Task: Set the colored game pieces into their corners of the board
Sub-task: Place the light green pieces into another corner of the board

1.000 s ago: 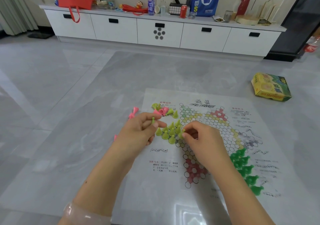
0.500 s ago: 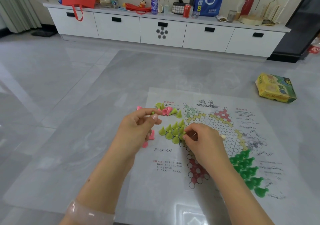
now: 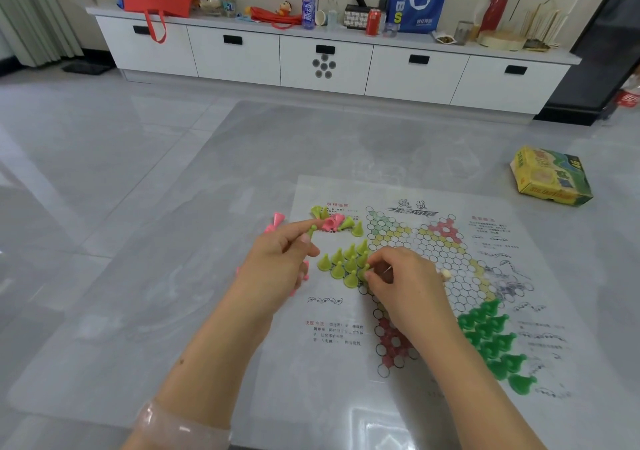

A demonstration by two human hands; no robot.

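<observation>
On the left, two pink pieces (image 3: 276,222) lie on the grey floor, just outside the edge of the board. More pink pieces show under the left hand (image 3: 277,269), near its palm, partly hidden. The left hand hovers over the left margin of the board (image 3: 446,311). Its thumb and forefinger pinch one lime-green piece (image 3: 311,230) by its body, with the small round head pointing to the upper right; the other fingers are curled below.

The board is a thin white sheet, flat on the floor, printed with a star of small hexagon cells, black text and red text. Its corners are tinted: pale green at the top, red at the upper right and at the bottom, yellow between them.

Beyond the left hand, a small heap of lime-green and pink pieces (image 3: 334,221) lies tipped over on the margin. Nearer, a group of lime-green pieces (image 3: 346,262) stands upright in the left corner of the star, close together in rows. Each is a small cone with a round knob on top.

The right hand (image 3: 401,283) rests over this corner. Its thumb and forefinger pinch one lime-green cone at the right edge of the group.

Further right, dark-green pieces (image 3: 495,342) fill the lower right corner in a triangle. A yellow-green game box (image 3: 550,177) lies on the floor, well apart from the board.
</observation>
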